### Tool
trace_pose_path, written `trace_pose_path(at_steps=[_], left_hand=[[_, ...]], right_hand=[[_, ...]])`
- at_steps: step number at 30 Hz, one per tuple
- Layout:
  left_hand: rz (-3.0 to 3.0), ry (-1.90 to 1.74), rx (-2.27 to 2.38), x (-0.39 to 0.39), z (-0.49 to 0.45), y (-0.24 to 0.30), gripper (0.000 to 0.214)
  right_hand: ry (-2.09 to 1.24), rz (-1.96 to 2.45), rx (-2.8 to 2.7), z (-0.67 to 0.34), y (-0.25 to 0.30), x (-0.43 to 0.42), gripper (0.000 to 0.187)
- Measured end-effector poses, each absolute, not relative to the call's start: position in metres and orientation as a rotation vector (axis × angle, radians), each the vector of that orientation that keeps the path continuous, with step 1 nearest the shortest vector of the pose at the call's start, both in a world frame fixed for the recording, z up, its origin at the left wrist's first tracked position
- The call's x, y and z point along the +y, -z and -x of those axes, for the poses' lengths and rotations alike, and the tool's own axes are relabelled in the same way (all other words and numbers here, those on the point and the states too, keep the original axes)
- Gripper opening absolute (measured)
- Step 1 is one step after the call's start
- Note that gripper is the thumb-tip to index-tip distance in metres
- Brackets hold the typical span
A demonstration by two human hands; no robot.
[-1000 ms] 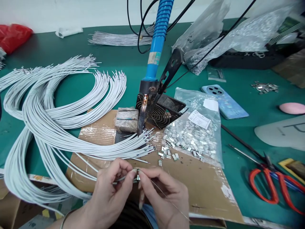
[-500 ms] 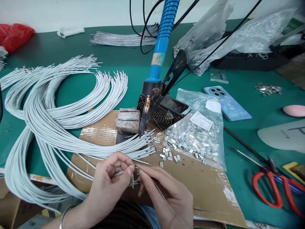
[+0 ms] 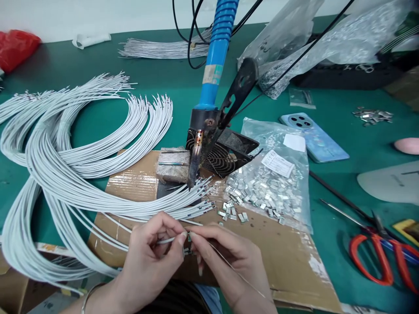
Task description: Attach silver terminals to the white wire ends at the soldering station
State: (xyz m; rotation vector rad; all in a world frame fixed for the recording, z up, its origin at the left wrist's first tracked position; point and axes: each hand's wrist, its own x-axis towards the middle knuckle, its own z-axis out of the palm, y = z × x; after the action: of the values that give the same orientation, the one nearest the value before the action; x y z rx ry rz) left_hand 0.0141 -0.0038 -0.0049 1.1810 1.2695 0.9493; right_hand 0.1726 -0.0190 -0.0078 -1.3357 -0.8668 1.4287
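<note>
My left hand [image 3: 152, 264] is closed, pinching the end of a white cable [image 3: 166, 240] between thumb and forefinger. The fingertips of my right hand [image 3: 231, 261] meet it, pinched on a small green and silver connector [image 3: 189, 237], mostly hidden by the fingers. A thin silvery wire [image 3: 242, 278], like solder, runs back across the right hand. Just beyond both hands lie the tips of a white cable bundle [image 3: 131, 206]. Above these tips a blue-handled soldering iron [image 3: 197, 148] points down in a black holder.
A fan [image 3: 219, 157] and a worn block [image 3: 173, 165] stand behind the iron's tip. Loose connectors spill from a plastic bag [image 3: 258, 126] on the cardboard [image 3: 278, 261]. To the right are a phone [image 3: 319, 139] and red-handled scissors [image 3: 376, 257]; coiled cables [image 3: 36, 174] fill the left.
My hands stay together, and the fingertips have closed further over the small connector. My right hand has turned slightly, showing more thin wire. The whole view has shifted a little.
</note>
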Motion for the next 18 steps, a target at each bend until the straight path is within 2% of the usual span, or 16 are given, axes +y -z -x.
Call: trace_pose_path(at_steps=[3,10,18], left_hand=[[-1.201,-0.938,1.305,-0.0042,-0.0155,0.0069,0.012],[-1.109,-0.933,1.338,0.0011,-0.0155,0.0054,0.012],[-0.992,-0.929,1.333,0.0055,-0.0155,0.0011,0.015]], right_hand=[[-1.3,1.37,-0.975,-0.1718,0.0088,-0.0194,0.012],[-1.316,1.39,-0.691,-0.1742,0.0076,-0.0193,0.008],[-1.332,1.353,-0.707,-0.1667,0.011,-0.0228,0.006]])
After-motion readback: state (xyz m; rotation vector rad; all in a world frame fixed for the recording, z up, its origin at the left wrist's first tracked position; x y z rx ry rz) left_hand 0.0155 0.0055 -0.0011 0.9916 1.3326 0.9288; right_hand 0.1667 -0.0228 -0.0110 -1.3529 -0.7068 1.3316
